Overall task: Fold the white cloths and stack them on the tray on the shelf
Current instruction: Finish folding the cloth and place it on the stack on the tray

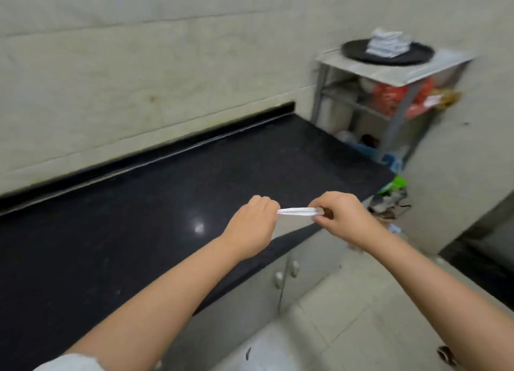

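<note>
A folded white cloth (297, 211) is held edge-on between both hands above the front edge of the black counter (139, 217). My left hand (251, 228) grips its left end and my right hand (342, 214) pinches its right end. At the upper right a round black tray (361, 54) rests on top of a metal shelf (395, 72). A stack of folded white cloths (386, 43) sits on the tray.
The shelf's lower levels hold white containers and red packets (389, 98). Clutter with a green item (395, 184) lies at the counter's right end. Cabinet doors with knobs (286, 273) are below the counter, above a tiled floor. A tiled wall runs behind.
</note>
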